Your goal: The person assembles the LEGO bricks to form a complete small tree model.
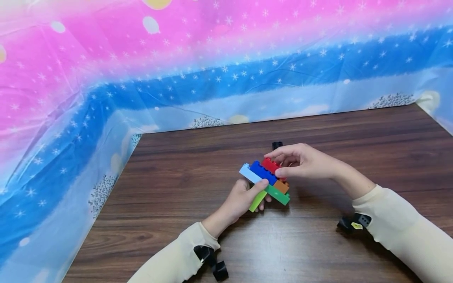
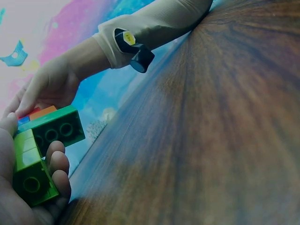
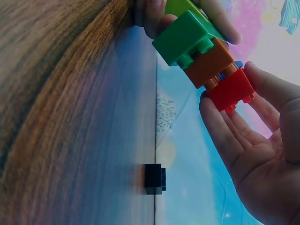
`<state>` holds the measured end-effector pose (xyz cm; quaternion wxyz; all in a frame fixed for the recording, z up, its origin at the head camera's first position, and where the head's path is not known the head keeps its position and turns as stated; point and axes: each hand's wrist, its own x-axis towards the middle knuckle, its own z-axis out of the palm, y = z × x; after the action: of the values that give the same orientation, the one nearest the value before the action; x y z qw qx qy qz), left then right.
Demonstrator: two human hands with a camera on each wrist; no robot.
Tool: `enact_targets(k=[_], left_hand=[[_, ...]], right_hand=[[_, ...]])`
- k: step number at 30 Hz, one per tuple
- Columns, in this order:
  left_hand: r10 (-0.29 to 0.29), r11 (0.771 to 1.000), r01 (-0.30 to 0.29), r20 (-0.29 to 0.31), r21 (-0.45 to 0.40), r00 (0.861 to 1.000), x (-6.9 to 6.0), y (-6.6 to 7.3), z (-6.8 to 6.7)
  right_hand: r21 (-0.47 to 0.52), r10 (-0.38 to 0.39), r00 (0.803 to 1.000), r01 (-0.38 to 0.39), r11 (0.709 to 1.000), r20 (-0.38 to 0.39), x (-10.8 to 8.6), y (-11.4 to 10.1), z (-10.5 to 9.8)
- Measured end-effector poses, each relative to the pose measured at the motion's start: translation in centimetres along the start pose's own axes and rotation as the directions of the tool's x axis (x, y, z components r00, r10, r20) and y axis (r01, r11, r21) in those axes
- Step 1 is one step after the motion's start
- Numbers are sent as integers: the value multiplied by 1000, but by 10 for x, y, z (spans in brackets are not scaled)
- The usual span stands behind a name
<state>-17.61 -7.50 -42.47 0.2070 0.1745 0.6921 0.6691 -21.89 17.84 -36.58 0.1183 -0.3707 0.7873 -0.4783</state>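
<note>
Both hands hold a stack of toy building bricks above the table. My left hand (image 1: 241, 198) grips its lower part, the thumb over the top and the fingers curled beneath a lime green brick (image 2: 32, 164). A green brick (image 1: 278, 195), an orange brick (image 3: 208, 63), a dark blue brick (image 1: 263, 172) and a light blue brick (image 1: 249, 174) make up the middle. At the upper end, my right hand (image 1: 301, 160) pinches a red brick (image 3: 230, 90) between thumb and fingers. In the right wrist view the red brick sits against the orange brick's studs; whether it is fully pressed on, I cannot tell.
A black brick (image 1: 277, 145) stands on the brown wooden table (image 1: 177, 157) behind the right hand. A pink and blue patterned cloth (image 1: 212, 74) hangs along the table's far and left edges. Black wrist cameras (image 1: 212, 261) hang from both sleeves.
</note>
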Motion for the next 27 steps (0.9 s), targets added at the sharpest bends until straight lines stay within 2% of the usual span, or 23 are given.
enact_targets(k=[5, 11, 21, 27], left_hand=[[11, 1000, -11, 0, 7, 1000, 1, -1, 0], [16, 1000, -16, 0, -1, 1000, -1, -1, 0], [22, 1000, -22, -24, -14, 999, -1, -3, -1], [28, 999, -29, -38, -25, 999, -1, -3, -1]], right_hand=[[-21, -12, 1000, 11, 1000, -23, -2, -2, 1], [-2, -16, 1000, 16, 1000, -15, -2, -1, 3], [-59, -32, 999, 30, 998, -43, 0, -1, 8], [-51, -26, 998, 23, 998, -64, 1, -1, 13]])
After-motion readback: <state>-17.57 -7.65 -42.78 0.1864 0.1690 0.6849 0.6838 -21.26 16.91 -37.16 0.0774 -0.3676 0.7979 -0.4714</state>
